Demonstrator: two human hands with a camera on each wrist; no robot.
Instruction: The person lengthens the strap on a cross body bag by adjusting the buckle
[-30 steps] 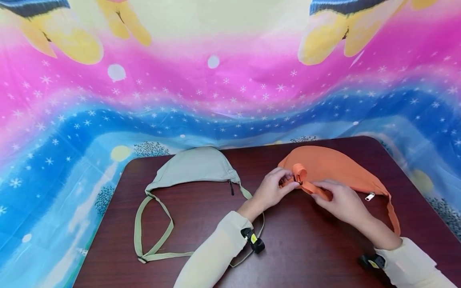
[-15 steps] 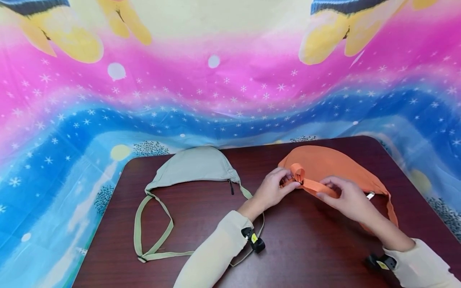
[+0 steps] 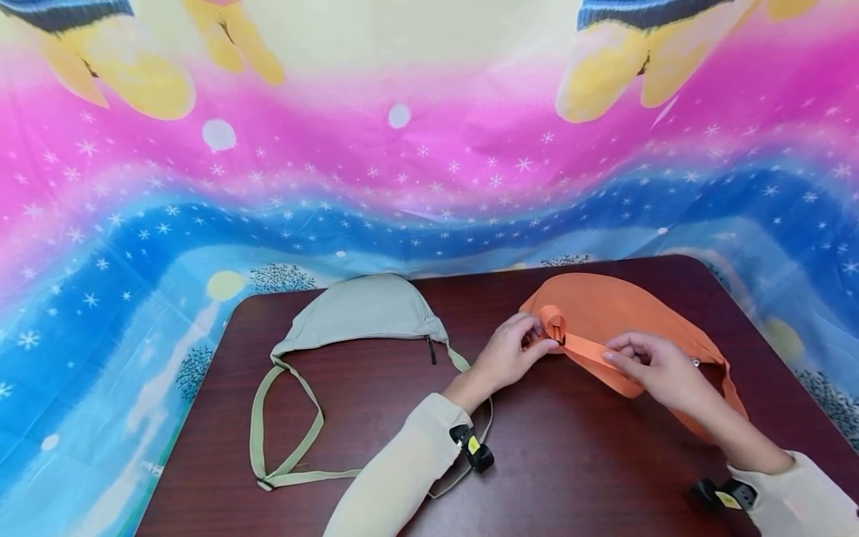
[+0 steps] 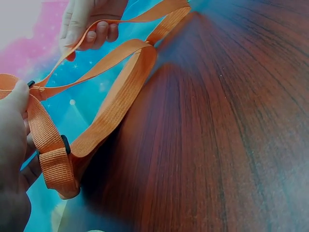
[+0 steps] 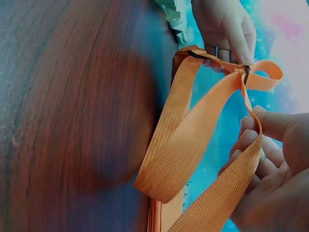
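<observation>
An orange waist bag (image 3: 604, 306) lies at the back right of the table. My left hand (image 3: 513, 347) pinches its orange strap beside a black slide buckle (image 5: 247, 72), where the webbing rises in a small loop (image 3: 553, 317). To the right, my right hand (image 3: 654, 365) pinches a length of the same strap (image 3: 593, 350) between thumb and fingers, stretched fairly straight from the buckle. Below that stretch another fold of strap (image 4: 120, 106) hangs slack. A second black buckle (image 4: 66, 144) shows near my left hand in the left wrist view.
A pale grey-green waist bag (image 3: 365, 309) lies at the back left, its light green strap (image 3: 258, 425) looped towards the front and partly under my left forearm. The dark wooden table (image 3: 537, 462) ends at a printed cloth backdrop (image 3: 429, 149).
My right hand has moved right and slightly down, drawing the orange strap out longer and straighter from the buckle. My left hand has stayed in place.
</observation>
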